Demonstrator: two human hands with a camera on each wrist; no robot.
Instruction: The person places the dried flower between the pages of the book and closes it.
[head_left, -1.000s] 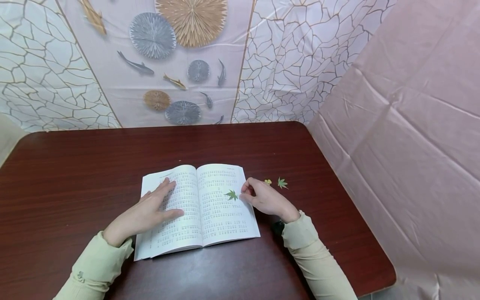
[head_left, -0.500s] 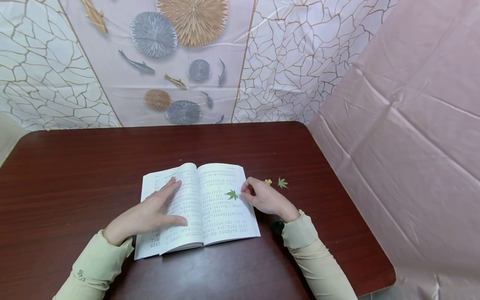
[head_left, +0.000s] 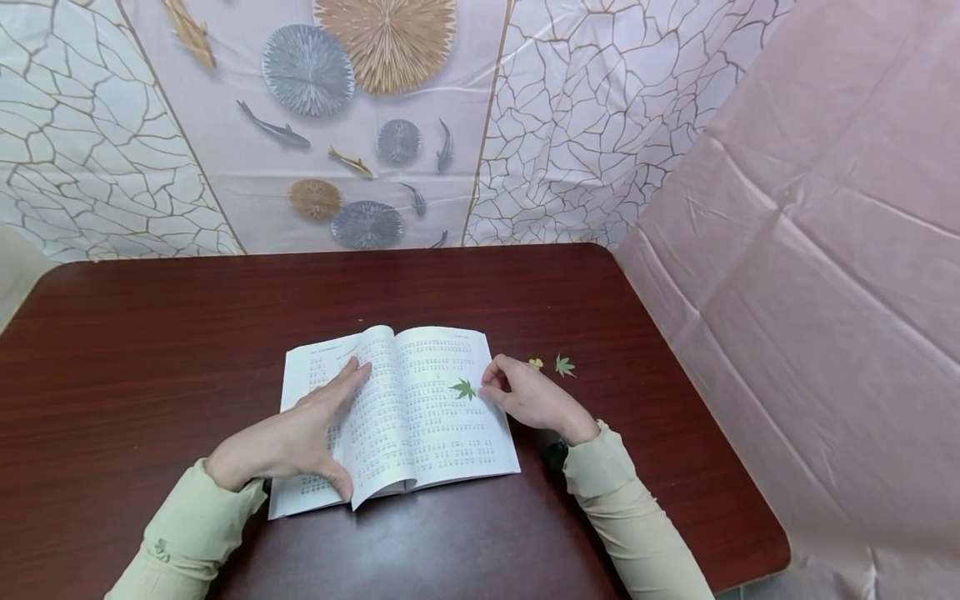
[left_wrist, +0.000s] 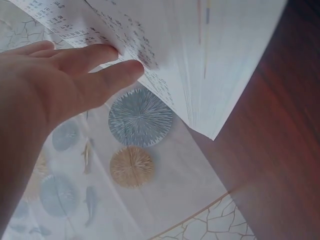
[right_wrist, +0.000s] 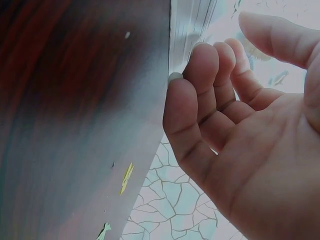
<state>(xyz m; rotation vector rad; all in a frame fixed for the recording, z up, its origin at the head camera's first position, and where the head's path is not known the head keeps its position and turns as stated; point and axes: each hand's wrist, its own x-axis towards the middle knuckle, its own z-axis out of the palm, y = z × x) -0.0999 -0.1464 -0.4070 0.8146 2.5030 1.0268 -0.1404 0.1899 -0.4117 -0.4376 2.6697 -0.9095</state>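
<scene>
An open book (head_left: 450, 442) with printed pages lies on the table. My left hand (head_left: 300, 437) is over its left side, fingers and thumb spread; several pages (head_left: 378, 417) bulge up beside it toward the spine. In the left wrist view, straight fingertips (left_wrist: 131, 71) are right at the printed page. On the right page lies a green maple-like leaf (head_left: 464, 389). My right hand (head_left: 532, 396) rests at the book's right edge beside that leaf. In the right wrist view its fingers (right_wrist: 181, 102) are loosely bent against the edge, the thumb stands apart, and nothing is between them.
A small yellow flower (head_left: 536, 364) and a second green leaf (head_left: 565, 365) lie on the dark red-brown table (head_left: 150, 358), right of the book. Patterned cloth (head_left: 420, 125) hangs behind the table, and pink cloth (head_left: 810, 275) covers the right side.
The left thumb has moved down and toward the body, and the left-hand pages have lifted and curved toward the spine, baring pages beneath. The right hand and both leaves have stayed put.
</scene>
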